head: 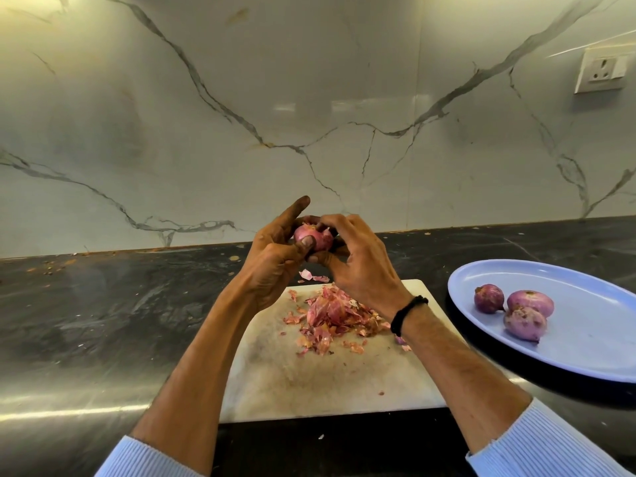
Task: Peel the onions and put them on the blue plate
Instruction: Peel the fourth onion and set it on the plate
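Much of the one red onion (315,237) held above the far edge of the cutting board (309,383) is covered by fingers; only its front is seen. It is gripped by the left hand (275,259), thumb pressed on its front and index finger stretched up. It is also clasped by the right hand (358,266), whose fingers are curled over its top; whether skin is pinched there cannot be told. One blue plate (585,356), on the counter (103,321) to the right, is cut off by the frame edge. Three peeled onions (525,322) are counted on it, close together. One heap of onion skins (330,315) is seen on the board, partly hidden by the right wrist, and a few scraps (311,276) lie beyond it.
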`<move>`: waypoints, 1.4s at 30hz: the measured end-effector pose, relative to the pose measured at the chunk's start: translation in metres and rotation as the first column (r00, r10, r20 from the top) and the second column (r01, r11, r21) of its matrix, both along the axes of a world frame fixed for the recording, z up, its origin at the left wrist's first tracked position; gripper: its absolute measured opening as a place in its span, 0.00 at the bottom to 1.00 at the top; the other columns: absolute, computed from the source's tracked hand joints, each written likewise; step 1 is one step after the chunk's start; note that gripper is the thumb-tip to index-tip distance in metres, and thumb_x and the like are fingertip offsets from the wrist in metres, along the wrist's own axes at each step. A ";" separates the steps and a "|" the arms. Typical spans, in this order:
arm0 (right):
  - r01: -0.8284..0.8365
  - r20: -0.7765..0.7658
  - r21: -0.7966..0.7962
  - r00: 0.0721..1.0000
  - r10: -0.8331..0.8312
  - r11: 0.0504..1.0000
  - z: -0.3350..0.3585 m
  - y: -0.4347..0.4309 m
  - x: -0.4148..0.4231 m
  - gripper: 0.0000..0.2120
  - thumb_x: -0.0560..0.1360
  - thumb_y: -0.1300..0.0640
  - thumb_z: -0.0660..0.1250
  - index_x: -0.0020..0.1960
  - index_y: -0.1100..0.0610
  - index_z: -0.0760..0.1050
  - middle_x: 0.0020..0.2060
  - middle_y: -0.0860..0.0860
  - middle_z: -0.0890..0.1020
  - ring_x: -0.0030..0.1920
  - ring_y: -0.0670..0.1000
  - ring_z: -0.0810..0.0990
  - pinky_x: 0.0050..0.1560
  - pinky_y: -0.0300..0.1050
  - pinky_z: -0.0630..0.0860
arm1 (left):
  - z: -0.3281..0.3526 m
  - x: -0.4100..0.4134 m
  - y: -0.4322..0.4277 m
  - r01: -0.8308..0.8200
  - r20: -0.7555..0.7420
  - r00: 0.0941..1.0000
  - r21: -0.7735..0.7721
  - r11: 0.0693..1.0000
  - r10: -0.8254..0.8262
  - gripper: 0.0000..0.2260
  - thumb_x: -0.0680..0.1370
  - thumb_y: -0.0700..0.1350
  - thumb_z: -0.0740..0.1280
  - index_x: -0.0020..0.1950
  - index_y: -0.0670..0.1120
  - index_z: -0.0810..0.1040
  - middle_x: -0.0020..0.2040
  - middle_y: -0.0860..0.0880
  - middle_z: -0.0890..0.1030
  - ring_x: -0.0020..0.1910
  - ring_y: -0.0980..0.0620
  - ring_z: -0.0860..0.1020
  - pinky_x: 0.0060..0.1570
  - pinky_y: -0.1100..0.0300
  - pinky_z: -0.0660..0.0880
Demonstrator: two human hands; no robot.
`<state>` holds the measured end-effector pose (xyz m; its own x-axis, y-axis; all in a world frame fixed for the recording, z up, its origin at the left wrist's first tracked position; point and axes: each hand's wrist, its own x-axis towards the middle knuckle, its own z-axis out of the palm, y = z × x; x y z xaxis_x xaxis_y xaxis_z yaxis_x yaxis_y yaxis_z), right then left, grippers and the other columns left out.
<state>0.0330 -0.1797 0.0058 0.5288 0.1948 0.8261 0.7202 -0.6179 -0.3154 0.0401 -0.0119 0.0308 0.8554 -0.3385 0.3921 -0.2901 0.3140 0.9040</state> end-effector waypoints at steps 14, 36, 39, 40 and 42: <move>0.035 0.050 0.045 0.998 -0.037 0.998 0.000 0.000 0.003 0.14 0.73 0.55 0.76 0.46 0.56 0.70 0.44 0.51 0.72 0.42 0.47 0.71 0.41 0.34 0.74 | 0.000 0.002 0.001 -0.038 -0.007 0.999 -0.012 0.999 0.038 0.29 0.78 0.23 0.56 0.76 0.44 0.69 0.62 0.40 0.78 0.58 0.43 0.81 0.49 0.58 0.81; 0.139 -0.177 0.488 0.982 -0.058 0.862 0.001 0.008 0.000 0.04 0.80 0.62 0.66 0.51 0.59 0.80 0.45 0.51 0.82 0.48 0.49 0.81 0.49 0.52 0.82 | -0.004 -0.002 -0.007 -0.013 0.070 0.997 0.070 0.997 0.008 0.33 0.72 0.31 0.68 0.76 0.49 0.69 0.63 0.42 0.78 0.63 0.43 0.79 0.65 0.49 0.76; 0.144 -0.226 0.536 0.974 -0.023 0.832 0.003 0.008 0.000 0.04 0.80 0.61 0.66 0.51 0.59 0.80 0.45 0.50 0.82 0.48 0.48 0.81 0.48 0.50 0.82 | -0.003 -0.003 -0.009 0.033 0.025 0.999 -0.008 0.999 -0.033 0.31 0.72 0.32 0.68 0.75 0.46 0.69 0.61 0.42 0.81 0.64 0.44 0.79 0.65 0.50 0.76; 0.136 -0.245 0.558 0.969 0.006 0.819 0.003 0.008 0.001 0.04 0.80 0.62 0.66 0.52 0.59 0.79 0.46 0.50 0.82 0.49 0.49 0.82 0.48 0.52 0.83 | -0.003 -0.003 -0.009 0.039 0.009 0.999 -0.039 0.998 -0.039 0.30 0.73 0.31 0.67 0.75 0.45 0.69 0.61 0.42 0.81 0.64 0.43 0.79 0.65 0.50 0.76; 0.096 -0.282 0.623 0.953 0.109 0.776 0.005 0.006 0.000 0.07 0.79 0.66 0.66 0.53 0.56 0.78 0.48 0.52 0.82 0.51 0.52 0.82 0.50 0.54 0.83 | 0.000 -0.002 -0.009 0.035 -0.019 0.999 -0.098 0.995 -0.037 0.27 0.78 0.28 0.63 0.75 0.44 0.69 0.62 0.40 0.81 0.64 0.43 0.79 0.64 0.51 0.77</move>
